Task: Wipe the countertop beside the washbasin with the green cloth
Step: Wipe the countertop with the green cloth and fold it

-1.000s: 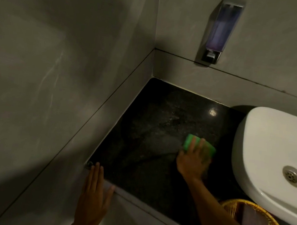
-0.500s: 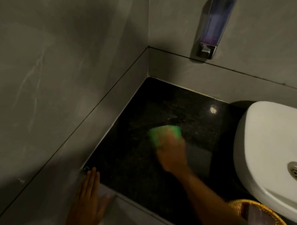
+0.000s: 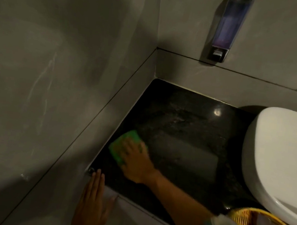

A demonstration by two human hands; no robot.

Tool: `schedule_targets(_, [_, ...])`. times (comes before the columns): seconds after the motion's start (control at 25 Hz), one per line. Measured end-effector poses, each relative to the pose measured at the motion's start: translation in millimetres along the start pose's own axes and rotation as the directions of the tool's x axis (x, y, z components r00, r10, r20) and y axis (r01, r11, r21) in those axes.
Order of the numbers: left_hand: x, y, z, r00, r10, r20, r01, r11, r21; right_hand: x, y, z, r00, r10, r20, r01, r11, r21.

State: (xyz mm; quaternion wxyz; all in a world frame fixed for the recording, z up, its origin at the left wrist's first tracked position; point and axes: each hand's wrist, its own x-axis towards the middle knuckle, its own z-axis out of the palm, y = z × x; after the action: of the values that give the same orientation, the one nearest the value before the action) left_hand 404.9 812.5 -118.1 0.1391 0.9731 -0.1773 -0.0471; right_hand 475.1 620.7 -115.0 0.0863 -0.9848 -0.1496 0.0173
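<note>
The green cloth (image 3: 123,143) lies folded flat on the black stone countertop (image 3: 183,139), close to the left wall. My right hand (image 3: 136,161) presses down on it with the fingers spread over its near half. My left hand (image 3: 93,204) rests flat, fingers together, on the counter's front left corner and holds nothing. The white washbasin (image 3: 279,152) stands on the right side of the counter, its drain showing at the frame's edge.
Grey tiled walls close the counter at the left and back. A soap dispenser (image 3: 227,26) hangs on the back wall. A yellow wicker basket (image 3: 243,217) sits at the front right below the basin. A small metal fitting (image 3: 91,170) is at the counter's front left corner.
My right hand has swept the green cloth from beside the basin leftwards and towards me, up to the left wall. My left hand has stayed at the front corner.
</note>
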Motion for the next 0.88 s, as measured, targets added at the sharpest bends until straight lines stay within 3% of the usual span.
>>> schedule_targets(0.08, [-1.5,3.8,-5.2,0.999,0.050,-0.008,-0.049,0.998,0.034,-45.9,-21.2,6.2,0.994,-0.075,0.082,0.068,0.994,0.086])
schedule_targets(0.12, [-2.3,2.9,-6.6,0.998,0.063,-0.017,-0.063,0.997,0.040,-59.9,-4.3,3.1,0.997,-0.069,0.045,0.067,0.996,0.054])
schedule_targets(0.24, [-3.2,-2.9,-7.0,0.996,0.084,-0.006,-0.083,0.996,0.045,-91.4,105.0,-22.5,0.954,0.278,-0.109,-0.286,0.955,-0.073])
schedule_targets(0.28, [-4.1,-2.7,-6.2,0.995,0.101,-0.007,-0.100,0.994,0.038,-102.8,146.7,-34.2,0.896,0.433,-0.099,-0.440,0.896,-0.065])
schedule_targets(0.36, [-3.6,-0.9,-0.9,0.991,0.126,-0.041,-0.125,0.992,0.011,-108.3,207.6,-56.2,0.699,0.715,-0.016,-0.712,0.698,0.074])
schedule_targets(0.4, [-1.3,0.1,3.0,0.990,0.131,-0.056,-0.131,0.991,-0.001,-95.1,220.7,-65.4,0.607,0.793,0.049,-0.790,0.596,0.143])
schedule_targets(0.44, [1.9,-3.3,9.1,0.991,0.124,-0.058,-0.125,0.992,-0.009,-67.6,223.2,-64.6,0.570,0.817,0.087,-0.816,0.551,0.173])
schedule_targets(0.52, [7.3,-6.2,17.8,0.990,0.115,-0.076,-0.117,0.993,-0.018,-9.5,194.0,-55.1,0.640,0.766,0.059,-0.766,0.632,0.114])
schedule_targets(0.64, [9.8,-5.5,16.6,0.988,0.116,-0.099,-0.117,0.993,-0.007,34.3,97.4,-27.7,0.857,0.515,0.003,-0.511,0.851,0.119])
schedule_targets(0.72, [10.8,-4.1,15.4,0.986,0.116,-0.116,-0.117,0.993,-0.003,21.1,26.7,-6.5,0.950,0.309,0.039,-0.312,0.942,0.128])
schedule_targets(0.8, [5.4,-3.6,9.6,0.980,0.152,-0.125,-0.148,0.988,0.038,-17.3,-18.1,1.9,0.992,0.114,0.054,-0.120,0.986,0.117])
schedule_targets(0.88, [-1.8,-4.9,-0.4,0.977,0.177,-0.120,-0.171,0.983,0.065,-57.9,3.0,0.1,0.991,0.134,-0.015,-0.134,0.991,0.029])
